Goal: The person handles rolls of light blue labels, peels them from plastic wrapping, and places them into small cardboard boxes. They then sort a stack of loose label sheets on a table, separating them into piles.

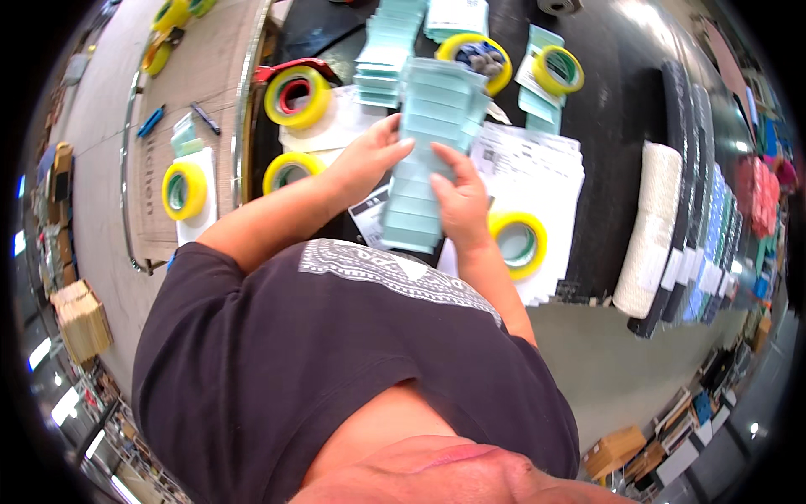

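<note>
2 hands grip our fanned stack of pale-green paper slips (426, 151) above the black table (621, 126): left hand (369, 160) pinches its left edge, right hand (460, 202) clasps it lower down. Glossy round yellow tape rolls (295, 97) ring it.

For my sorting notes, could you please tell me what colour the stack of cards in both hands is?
Pale teal, a light blue-green: the stack of cards, seen best in the head view.
</note>
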A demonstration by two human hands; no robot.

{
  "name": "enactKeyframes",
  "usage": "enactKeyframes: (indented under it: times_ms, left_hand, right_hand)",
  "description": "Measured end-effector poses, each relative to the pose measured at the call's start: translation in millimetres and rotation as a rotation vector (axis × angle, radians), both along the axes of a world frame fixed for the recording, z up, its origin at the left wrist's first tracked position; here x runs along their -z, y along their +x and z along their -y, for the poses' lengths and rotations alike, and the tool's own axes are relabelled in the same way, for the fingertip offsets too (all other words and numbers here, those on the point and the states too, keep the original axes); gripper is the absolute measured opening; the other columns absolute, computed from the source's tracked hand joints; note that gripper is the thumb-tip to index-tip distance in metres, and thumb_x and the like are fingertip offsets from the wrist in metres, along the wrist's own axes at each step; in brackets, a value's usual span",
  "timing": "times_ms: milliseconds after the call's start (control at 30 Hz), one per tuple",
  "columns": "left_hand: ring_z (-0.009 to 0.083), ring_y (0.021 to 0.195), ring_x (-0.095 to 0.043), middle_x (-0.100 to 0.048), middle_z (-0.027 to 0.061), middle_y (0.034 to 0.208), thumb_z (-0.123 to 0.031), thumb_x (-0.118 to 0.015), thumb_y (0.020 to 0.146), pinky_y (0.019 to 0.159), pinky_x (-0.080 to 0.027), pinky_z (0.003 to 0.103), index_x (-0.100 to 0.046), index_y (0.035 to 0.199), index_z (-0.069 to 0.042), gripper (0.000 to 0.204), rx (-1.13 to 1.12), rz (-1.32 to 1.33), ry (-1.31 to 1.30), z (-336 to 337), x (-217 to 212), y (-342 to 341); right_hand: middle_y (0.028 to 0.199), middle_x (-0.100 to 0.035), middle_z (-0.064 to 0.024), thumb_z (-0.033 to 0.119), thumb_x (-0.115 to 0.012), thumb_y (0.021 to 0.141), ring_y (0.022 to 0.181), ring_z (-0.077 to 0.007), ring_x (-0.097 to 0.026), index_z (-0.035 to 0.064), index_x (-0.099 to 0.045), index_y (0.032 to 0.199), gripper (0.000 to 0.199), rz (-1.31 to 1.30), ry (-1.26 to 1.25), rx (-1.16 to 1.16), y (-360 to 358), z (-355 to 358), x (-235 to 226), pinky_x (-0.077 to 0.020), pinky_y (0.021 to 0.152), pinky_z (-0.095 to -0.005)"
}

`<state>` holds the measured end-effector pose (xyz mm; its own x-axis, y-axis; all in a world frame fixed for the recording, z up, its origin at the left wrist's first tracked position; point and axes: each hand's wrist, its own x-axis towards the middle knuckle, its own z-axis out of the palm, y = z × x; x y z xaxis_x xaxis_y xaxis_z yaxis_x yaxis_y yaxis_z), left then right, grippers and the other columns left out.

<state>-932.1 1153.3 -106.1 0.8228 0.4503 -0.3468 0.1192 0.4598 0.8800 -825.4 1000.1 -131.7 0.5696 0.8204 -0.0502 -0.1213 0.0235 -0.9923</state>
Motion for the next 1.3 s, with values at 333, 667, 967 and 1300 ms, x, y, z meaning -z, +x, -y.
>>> enactKeyframes:
  times_ms: [333,667,967,1300]
  left_hand:
    - [0.0324,0.134,-0.040,-0.052,0.0169,0.137,-0.006,-0.066,0.074,0.112,-0.035,0.040,-0.049,0.136,-0.004,0.064,0.504,-0.413,1.595,-192.6,27.8,56.3]
    - [0.0275,0.081,-0.066,-0.070,0.0123,0.088,-0.018,-0.061,0.086,0.080,-0.050,0.037,-0.072,0.100,-0.013,0.018,0.172,-0.391,1.382,-229.1,37.8,74.3]
    - [0.0069,0.078,-0.058,-0.069,0.0007,0.087,-0.018,-0.073,0.085,0.077,-0.045,0.022,-0.072,0.100,0.000,0.023,-0.234,-0.140,0.774,-290.8,-9.5,58.0]
    - [0.0269,0.084,-0.067,-0.070,0.0106,0.093,0.002,-0.070,0.072,0.078,-0.054,0.036,-0.071,0.094,-0.008,0.025,0.024,0.117,1.663,-132.0,-55.5,30.1]
  right_hand:
    - [0.128,-0.055,-0.0120,-0.005,-0.051,0.083,0.118,-0.0188,-0.051,-0.0036,-0.053,0.130,0.048,-0.399,0.020,0.117,34.2,12.6,-18.7,-0.0387,0.104,-0.0312]
    - [0.127,-0.055,-0.0122,-0.005,-0.050,0.083,0.117,-0.0187,-0.052,-0.0033,-0.053,0.130,0.047,-0.486,-0.002,0.107,32.6,11.2,-15.1,-0.0403,0.102,-0.0316]
    - [0.127,-0.056,-0.0121,-0.003,-0.051,0.084,0.115,-0.0181,-0.053,-0.0036,-0.055,0.129,0.045,-0.470,-0.037,0.040,30.9,-3.2,-11.6,-0.0407,0.102,-0.0310]
    - [0.120,-0.060,-0.0141,0.023,-0.048,0.100,0.108,-0.0200,-0.058,-0.0047,-0.055,0.126,0.039,-0.649,0.055,0.054,29.2,-22.9,-11.8,-0.0455,0.097,-0.0335]
